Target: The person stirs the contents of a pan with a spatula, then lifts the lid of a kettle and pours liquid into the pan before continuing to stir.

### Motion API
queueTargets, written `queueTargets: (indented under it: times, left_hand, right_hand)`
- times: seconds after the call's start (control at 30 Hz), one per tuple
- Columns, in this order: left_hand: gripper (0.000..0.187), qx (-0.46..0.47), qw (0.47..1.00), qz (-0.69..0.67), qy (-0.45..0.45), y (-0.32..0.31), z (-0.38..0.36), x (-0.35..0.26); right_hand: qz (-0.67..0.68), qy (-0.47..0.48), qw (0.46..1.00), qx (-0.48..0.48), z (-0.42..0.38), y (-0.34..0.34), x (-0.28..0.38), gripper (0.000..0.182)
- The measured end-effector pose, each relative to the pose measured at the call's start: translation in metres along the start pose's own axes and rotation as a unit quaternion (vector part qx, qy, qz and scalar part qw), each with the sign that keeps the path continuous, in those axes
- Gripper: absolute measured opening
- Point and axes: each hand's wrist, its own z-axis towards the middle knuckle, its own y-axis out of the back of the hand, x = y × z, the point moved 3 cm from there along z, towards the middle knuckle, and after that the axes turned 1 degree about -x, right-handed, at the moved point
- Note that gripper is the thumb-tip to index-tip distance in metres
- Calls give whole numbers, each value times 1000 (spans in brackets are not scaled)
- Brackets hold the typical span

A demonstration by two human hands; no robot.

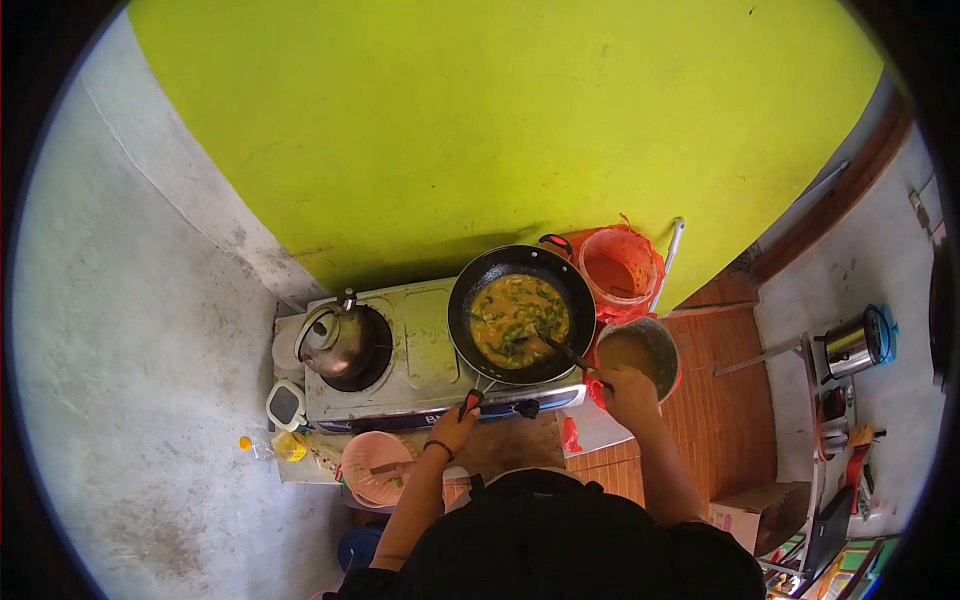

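With the left hand [453, 430] gripping the pan [483, 270]'s handle, the right [630, 398] should sweep its spatula [566, 352] low, gently.

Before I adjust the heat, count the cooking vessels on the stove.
2. The kettle is on the left of the stove; the wok is on the right, its handle in the left hand. None seems hidden.

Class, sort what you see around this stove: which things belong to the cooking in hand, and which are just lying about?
In use:
pan, its handle in the left hand
utensil in the right hand
food in the pan
stove

Just lying about, it seems:
kettle
bottle of yellow liquid
pink basket
metal pot at right
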Motion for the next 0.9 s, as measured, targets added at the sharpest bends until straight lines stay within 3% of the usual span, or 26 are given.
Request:
queueTargets:
  times: [0.17,0.27,0.37,0.47,0.57,0.67,0.9]
  left_hand:
    - [62,34,998,-1,57,4,-7,-9]
    - [63,7,1000,-4,9,-1,0,1]
    - [63,5,1000,2,26,1,-3,-4]
    - [61,11,999,8,29,1,-3,-5]
    - [49,-20,999,29,-24,-3,10,10]
    - [49,10,1000,-17,6,-2,5,6]
    - [52,10,1000,-8,14,1,-1,-1]
  right_hand:
    - [83,-17,995,-43,19,-38,7,31]
    - [150,16,984,-94,31,-63,2,34]
    - [258,-25,961,-93,37,-63,3,35]
    - [265,-128,956,-23,40,-37,14,35]
    - [267,-101,956,-63,44,-46,8,36]
    - [204,-35,972,-108,54,-65,8,38]
    - [199,-23,975,-98,57,-95,28,38]
